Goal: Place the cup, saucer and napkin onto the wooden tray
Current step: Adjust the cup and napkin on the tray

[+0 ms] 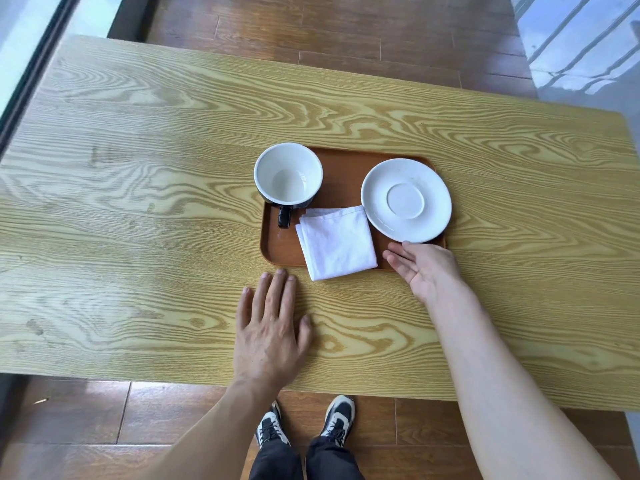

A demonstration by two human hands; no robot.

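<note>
1. A long table with a pale yellow-green top and bold swirling wood grain fills most of the view.
2. Beyond the table's far edge and below its near edge lies a floor of reddish-brown glossy wooden planks.
3. Left of the table runs a dark window frame, with bright glass beside it.
4. At the table's far right corner, a shiny pale surface reflects daylight and slanted bars.
</note>
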